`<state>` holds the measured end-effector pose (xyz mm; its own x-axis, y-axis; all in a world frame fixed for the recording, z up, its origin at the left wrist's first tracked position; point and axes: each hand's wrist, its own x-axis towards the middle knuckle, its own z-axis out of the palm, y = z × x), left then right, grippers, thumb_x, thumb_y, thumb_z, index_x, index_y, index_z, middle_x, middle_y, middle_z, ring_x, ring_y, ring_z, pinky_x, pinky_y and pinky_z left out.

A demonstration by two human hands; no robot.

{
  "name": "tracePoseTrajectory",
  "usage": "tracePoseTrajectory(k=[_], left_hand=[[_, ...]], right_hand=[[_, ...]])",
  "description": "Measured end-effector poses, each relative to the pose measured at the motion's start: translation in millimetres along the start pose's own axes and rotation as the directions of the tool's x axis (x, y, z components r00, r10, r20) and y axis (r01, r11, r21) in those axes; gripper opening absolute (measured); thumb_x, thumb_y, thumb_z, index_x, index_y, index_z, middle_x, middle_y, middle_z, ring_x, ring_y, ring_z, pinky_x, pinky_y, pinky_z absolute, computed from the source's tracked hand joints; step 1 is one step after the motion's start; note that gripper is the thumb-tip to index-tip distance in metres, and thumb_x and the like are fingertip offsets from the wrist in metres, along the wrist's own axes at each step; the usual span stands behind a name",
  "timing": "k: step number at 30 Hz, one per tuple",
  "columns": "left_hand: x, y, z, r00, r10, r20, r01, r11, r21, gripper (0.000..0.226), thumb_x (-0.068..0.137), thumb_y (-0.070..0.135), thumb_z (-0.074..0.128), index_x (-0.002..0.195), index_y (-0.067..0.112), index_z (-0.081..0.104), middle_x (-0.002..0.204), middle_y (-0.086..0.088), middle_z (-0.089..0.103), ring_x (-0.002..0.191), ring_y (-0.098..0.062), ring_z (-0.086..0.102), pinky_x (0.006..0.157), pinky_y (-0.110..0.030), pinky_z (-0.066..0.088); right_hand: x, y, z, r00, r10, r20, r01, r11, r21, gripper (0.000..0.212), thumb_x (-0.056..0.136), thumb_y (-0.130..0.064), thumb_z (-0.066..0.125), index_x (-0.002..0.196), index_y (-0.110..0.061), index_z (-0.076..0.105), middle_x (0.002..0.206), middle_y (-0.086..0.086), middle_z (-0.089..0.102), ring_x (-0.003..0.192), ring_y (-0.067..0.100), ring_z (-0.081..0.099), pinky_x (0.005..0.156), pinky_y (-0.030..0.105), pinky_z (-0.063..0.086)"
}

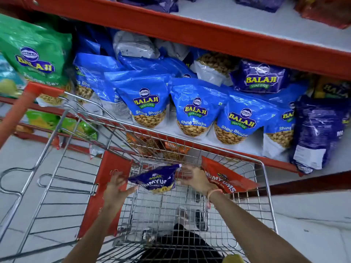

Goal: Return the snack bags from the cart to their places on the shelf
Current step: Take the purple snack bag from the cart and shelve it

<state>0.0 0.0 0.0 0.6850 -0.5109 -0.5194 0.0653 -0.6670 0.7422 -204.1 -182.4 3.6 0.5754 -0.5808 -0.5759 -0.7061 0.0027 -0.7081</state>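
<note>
A purple Numyums snack bag (156, 180) sits tilted at the far end of the wire cart (266, 196). A red Numyums bag (226, 178) leans in the cart's far right corner. My left hand (115, 188) is at the purple bag's left corner, fingers spread, thumb just under the bag's edge. My right hand (192, 180) is spread between the purple bag's right edge and the red bag. Neither hand shows a closed grip. The shelf (209, 29) ahead holds blue Shing Bhujia bags (195, 109) in a row and purple bags (260, 76) at the right.
A green Balaji bag (36, 54) stands on the shelf at the left. A purple bag (317, 133) hangs over the shelf's right front edge. The cart's red child-seat flap (109, 186) stands left of my left hand. Orange bags (171, 149) lie on the lowest shelf behind the cart.
</note>
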Motion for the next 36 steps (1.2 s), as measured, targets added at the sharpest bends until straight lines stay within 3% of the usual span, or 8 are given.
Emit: tracePoseTrajectory(k=[8, 11, 14, 17, 22, 29, 33, 36], left_hand=[[47.4, -10.3, 15.6, 0.982, -0.144, 0.127, 0.133, 0.987, 0.088, 0.047, 0.069, -0.007, 0.074, 0.114, -0.003, 0.061, 0.114, -0.023, 0.066, 0.112, -0.039, 0.06, 0.081, -0.025, 0.049], [50.4, -11.9, 23.1, 0.985, -0.169, 0.036, 0.161, 0.973, 0.167, 0.034, 0.074, 0.004, 0.074, 0.107, -0.003, 0.065, 0.099, -0.005, 0.062, 0.086, -0.021, 0.061, 0.057, -0.003, 0.047], [49.8, -17.2, 28.7, 0.99, -0.093, -0.104, 0.107, 0.986, 0.13, 0.023, 0.069, -0.009, 0.072, 0.092, -0.008, 0.071, 0.089, -0.03, 0.072, 0.072, -0.02, 0.059, 0.066, -0.033, 0.058], [38.2, -7.8, 25.2, 0.989, 0.031, -0.145, -0.009, 0.989, 0.148, 0.016, 0.071, -0.006, 0.073, 0.086, -0.006, 0.073, 0.08, -0.031, 0.071, 0.057, -0.016, 0.056, 0.045, -0.008, 0.039], [16.5, 28.9, 12.3, 0.983, 0.148, -0.105, -0.166, 0.968, -0.188, 0.017, 0.075, -0.013, 0.064, 0.086, -0.002, 0.07, 0.056, 0.004, 0.067, 0.046, 0.013, 0.056, 0.051, -0.001, 0.04], [-13.8, 85.2, -11.4, 0.966, 0.238, -0.102, -0.257, 0.829, -0.497, 0.031, 0.077, -0.005, 0.066, 0.066, 0.023, 0.075, 0.058, 0.009, 0.071, 0.055, -0.005, 0.059, 0.052, -0.012, 0.051], [-43.3, 139.2, -21.3, 0.922, 0.363, -0.138, -0.378, 0.762, -0.525, 0.015, 0.076, 0.003, 0.07, 0.065, 0.013, 0.072, 0.064, -0.007, 0.069, 0.063, -0.021, 0.06, 0.052, -0.022, 0.05], [-67.0, 185.6, -27.8, 0.871, 0.46, -0.173, -0.475, 0.698, -0.537, 0.017, 0.077, -0.001, 0.067, 0.07, 0.014, 0.072, 0.059, 0.006, 0.073, 0.058, -0.006, 0.065, 0.052, -0.013, 0.051]], right_hand=[[37.3, -4.2, 17.4, 0.992, 0.123, 0.038, -0.122, 0.992, -0.035, 0.04, 0.075, -0.013, 0.077, 0.114, -0.012, 0.066, 0.108, 0.002, 0.068, 0.103, 0.014, 0.057, 0.087, 0.023, 0.046], [46.6, -3.4, 26.5, 0.983, 0.18, -0.026, -0.179, 0.983, 0.033, 0.041, 0.075, -0.013, 0.078, 0.114, -0.008, 0.066, 0.109, 0.011, 0.069, 0.109, 0.028, 0.062, 0.096, 0.039, 0.05], [51.1, -1.1, 27.9, 0.978, 0.195, -0.077, -0.203, 0.971, -0.124, 0.04, 0.083, -0.023, 0.07, 0.116, -0.001, 0.064, 0.122, 0.022, 0.064, 0.117, 0.037, 0.056, 0.1, 0.04, 0.042], [44.9, 1.3, 26.1, 0.98, 0.172, -0.097, -0.18, 0.98, -0.085, 0.041, 0.08, -0.03, 0.072, 0.112, -0.004, 0.067, 0.115, 0.019, 0.068, 0.111, 0.034, 0.06, 0.093, 0.038, 0.047], [9.5, -13.3, 9.0, 0.991, 0.047, -0.123, -0.018, 0.975, 0.22, 0.01, 0.084, -0.018, 0.07, 0.089, -0.012, 0.076, 0.048, -0.01, 0.066, 0.044, 0.001, 0.054, 0.046, 0.012, 0.04], [-42.4, -56.4, -28.1, 0.951, -0.112, -0.289, 0.238, 0.86, 0.451, 0.024, 0.078, -0.011, 0.075, 0.056, -0.014, 0.064, 0.076, 0.021, 0.073, 0.077, 0.039, 0.07, 0.072, 0.052, 0.056], [-71.0, -87.0, -54.2, 0.907, -0.206, -0.368, 0.391, 0.739, 0.549, 0.022, 0.079, -0.005, 0.072, 0.06, -0.014, 0.065, 0.076, 0.01, 0.07, 0.079, 0.02, 0.065, 0.074, 0.034, 0.057], [-93.9, -114.2, -80.1, 0.846, -0.273, -0.458, 0.512, 0.656, 0.554, 0.029, 0.08, -0.006, 0.071, 0.054, -0.013, 0.059, 0.067, 0.006, 0.066, 0.075, 0.015, 0.063, 0.077, 0.031, 0.054]])
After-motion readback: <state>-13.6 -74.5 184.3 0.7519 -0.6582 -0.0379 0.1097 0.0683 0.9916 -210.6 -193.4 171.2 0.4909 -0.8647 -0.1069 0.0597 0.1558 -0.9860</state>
